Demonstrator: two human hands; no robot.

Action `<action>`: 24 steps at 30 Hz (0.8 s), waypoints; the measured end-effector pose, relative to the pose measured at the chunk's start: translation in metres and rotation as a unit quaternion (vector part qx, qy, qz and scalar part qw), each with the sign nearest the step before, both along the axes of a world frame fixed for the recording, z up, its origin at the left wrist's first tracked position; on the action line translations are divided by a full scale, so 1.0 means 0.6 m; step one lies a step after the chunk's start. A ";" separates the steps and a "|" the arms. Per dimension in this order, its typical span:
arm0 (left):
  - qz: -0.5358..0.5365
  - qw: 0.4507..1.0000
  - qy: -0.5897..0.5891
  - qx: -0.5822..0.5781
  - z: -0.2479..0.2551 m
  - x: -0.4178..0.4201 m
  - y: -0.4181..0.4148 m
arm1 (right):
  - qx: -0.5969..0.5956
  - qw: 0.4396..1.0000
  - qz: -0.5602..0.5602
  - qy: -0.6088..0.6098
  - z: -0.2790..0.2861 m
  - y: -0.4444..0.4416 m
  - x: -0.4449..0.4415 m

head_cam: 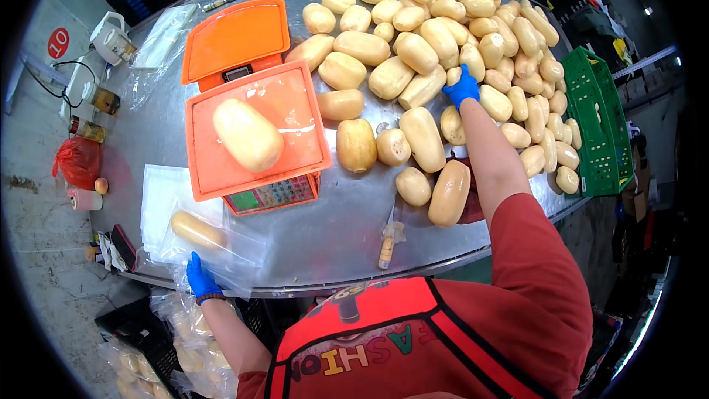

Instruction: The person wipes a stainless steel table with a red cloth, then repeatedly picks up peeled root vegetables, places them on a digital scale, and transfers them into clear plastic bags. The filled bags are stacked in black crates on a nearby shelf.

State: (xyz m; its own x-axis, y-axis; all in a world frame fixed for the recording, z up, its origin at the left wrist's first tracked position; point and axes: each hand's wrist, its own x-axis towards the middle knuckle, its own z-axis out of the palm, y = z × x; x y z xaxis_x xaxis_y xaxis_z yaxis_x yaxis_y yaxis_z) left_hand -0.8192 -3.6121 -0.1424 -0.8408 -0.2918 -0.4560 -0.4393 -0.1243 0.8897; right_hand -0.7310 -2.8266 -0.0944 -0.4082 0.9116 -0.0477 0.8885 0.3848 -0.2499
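Note:
My left hand (201, 277), in a blue glove, is at the table's near left edge, touching a clear plastic bag (238, 246). A peeled, pale oblong vegetable (198, 229) lies at that bag. Whether my fingers grip the film is unclear. My right hand (463, 87), also blue-gloved, reaches into a large pile of peeled vegetables (418, 52), its fingers on or beside one of them; its grip cannot be told. Between the hands, a large peeled vegetable (248, 134) rests on the orange tray (302, 94) of a digital scale. A second orange scale (235, 39) stands behind it.
A knife (386, 249) lies near the front edge of the metal table (332, 233). White plastic sheets (158, 205) lie left of the scale. A green crate (598, 122) stands at the right. Bagged vegetables (194, 343) sit below the table at the left. Another knife (227, 1) lies at the back.

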 end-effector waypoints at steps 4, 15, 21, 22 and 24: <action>-0.023 1.000 -0.008 -0.015 0.000 -0.008 0.000 | -0.066 0.988 0.055 0.129 -0.033 0.060 0.034; 0.000 0.998 0.059 -0.017 -0.003 -0.012 0.010 | -0.136 0.939 0.161 0.273 0.030 0.024 0.114; 0.031 0.997 0.064 0.033 -0.071 -0.003 -0.024 | -0.006 0.965 0.212 0.154 0.108 0.003 0.023; 0.045 0.996 0.055 0.052 -0.064 -0.001 -0.014 | 0.036 0.954 0.241 0.175 0.120 0.004 -0.002; 0.075 0.993 0.038 0.088 -0.045 0.006 0.014 | 0.124 0.926 0.303 0.186 0.124 0.028 -0.061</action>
State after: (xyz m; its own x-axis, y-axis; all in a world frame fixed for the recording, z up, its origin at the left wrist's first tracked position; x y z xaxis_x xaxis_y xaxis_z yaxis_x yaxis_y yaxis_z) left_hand -0.8156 -3.6038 -0.1694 -0.8283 -0.3376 -0.4471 -0.3359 -0.3395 0.8786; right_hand -0.7676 -2.8096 -0.0200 -0.7950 0.4732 0.3796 0.3605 0.8717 -0.3318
